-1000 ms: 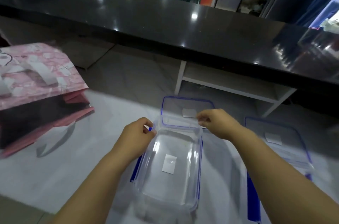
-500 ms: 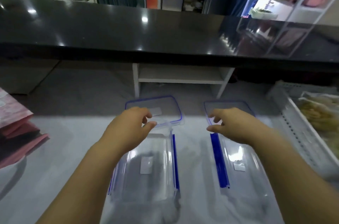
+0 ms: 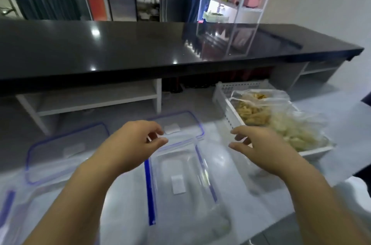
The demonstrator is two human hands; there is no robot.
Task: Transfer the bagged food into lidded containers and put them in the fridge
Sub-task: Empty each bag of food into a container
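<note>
- Grip check: my left hand [image 3: 136, 144] and right hand [image 3: 261, 145] are both empty, fingers loose and apart.
- Bagged food [image 3: 281, 122] sits in the white basket [image 3: 221, 92] at 2 o'clock, with my right hand just beside it.
- Open container [image 3: 180, 180] is at 6 o'clock on the counter [image 3: 241, 164], its lid [image 3: 184, 122] at 12.
- My worry: those bags look thin and floppy. Grab just one corner and the bag could sag, snag the basket wall or dump food short of the container.
</note>
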